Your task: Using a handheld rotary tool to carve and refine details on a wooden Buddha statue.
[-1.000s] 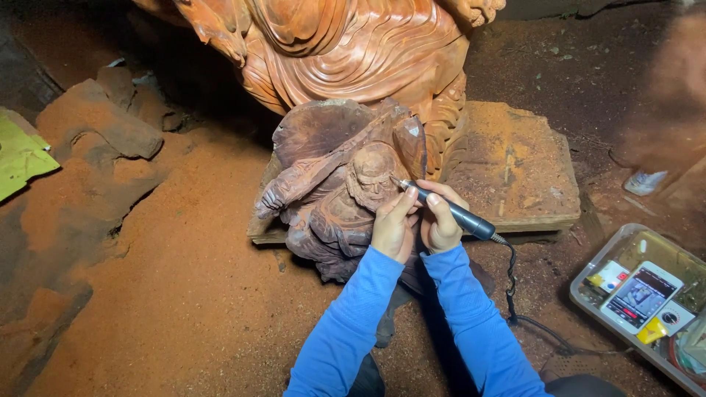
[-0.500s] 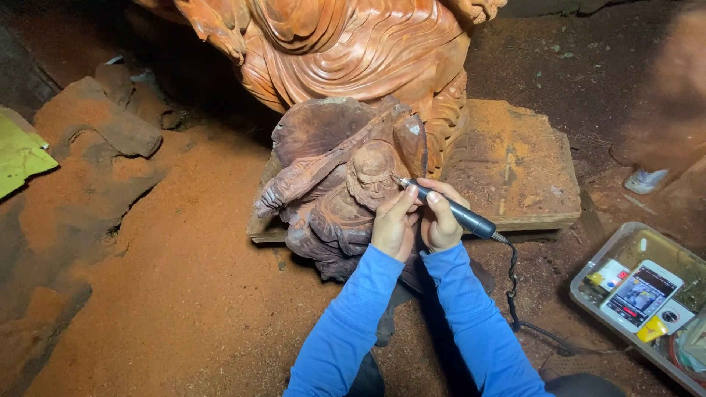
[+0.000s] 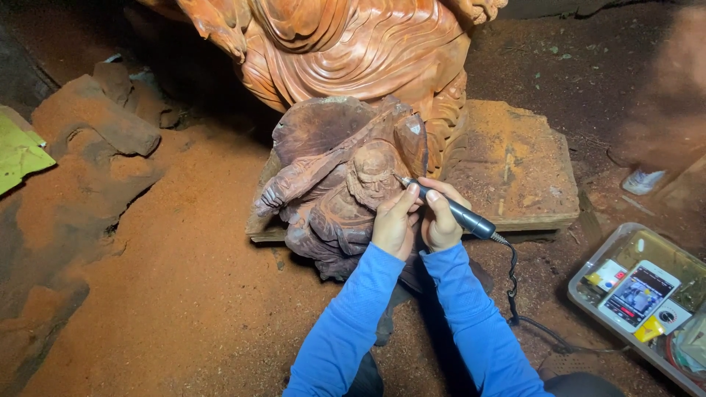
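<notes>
Far left: a yellow-green sheet [image 3: 18, 151] cut off by the frame edge, then dust-covered wood chunks [image 3: 92, 117] half buried in red sawdust on the floor [image 3: 169, 294]. Middle: a dark carved wooden figure [image 3: 334, 187] propped on the front edge of a flat wooden block [image 3: 515, 162], backed by a large pale-red robed statue [image 3: 353, 51], head and upper body cropped out at the top. Left hand [image 3: 395, 224], blue-sleeved, resting against the figure's front, fingers curled and pressed to the wood, covering part of the carving beneath. Right hand [image 3: 441, 220] just beside it, touching, grip closed around a dark pen-shaped rotary tool [image 3: 448, 209]; tool tip [image 3: 403, 180] up and to the left of that grip, at the figure's carved head, exact contact too small to make out. Black cord [image 3: 511, 287] trailing down from the tool's rear across the floor. Far right: a clear plastic tray [image 3: 588, 276] with a phone [image 3: 638, 295] and small bits, corner cut off; blurred shapes above, unclear.
</notes>
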